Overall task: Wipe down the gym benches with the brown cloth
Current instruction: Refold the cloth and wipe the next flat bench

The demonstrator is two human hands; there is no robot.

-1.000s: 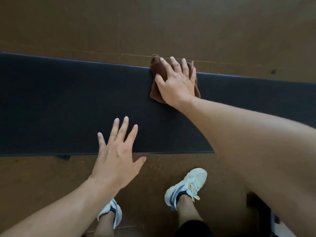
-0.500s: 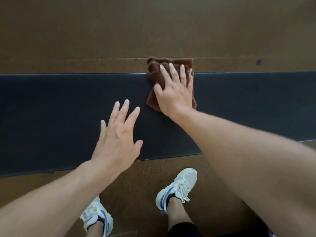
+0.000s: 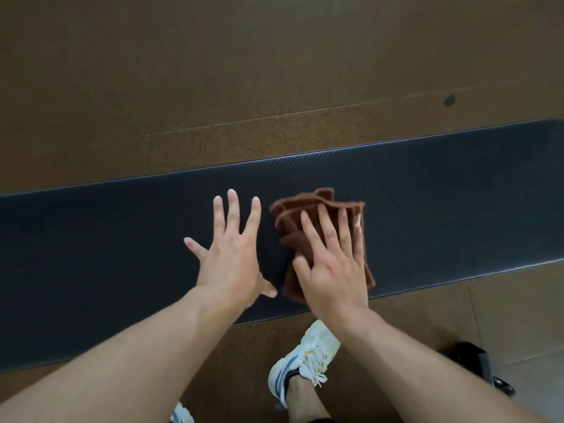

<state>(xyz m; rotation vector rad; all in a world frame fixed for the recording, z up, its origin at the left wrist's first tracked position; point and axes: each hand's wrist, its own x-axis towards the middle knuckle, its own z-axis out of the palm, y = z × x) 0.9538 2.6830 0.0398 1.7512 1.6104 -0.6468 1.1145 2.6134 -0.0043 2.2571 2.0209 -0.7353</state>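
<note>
A long black padded gym bench runs across the view from left to right. The folded brown cloth lies on its middle, reaching the near edge. My right hand presses flat on the cloth with the fingers spread, covering its right and lower parts. My left hand rests flat on the bare bench pad just left of the cloth, fingers apart, holding nothing.
Brown speckled floor lies beyond and in front of the bench. My white sneaker stands under the near edge, another shoe tip at the bottom. A black bench foot sticks out at lower right.
My right hand has dragged the cloth from the bench's far edge back toward the near edge. My left hand has moved forward onto the pad, close beside the cloth.
</note>
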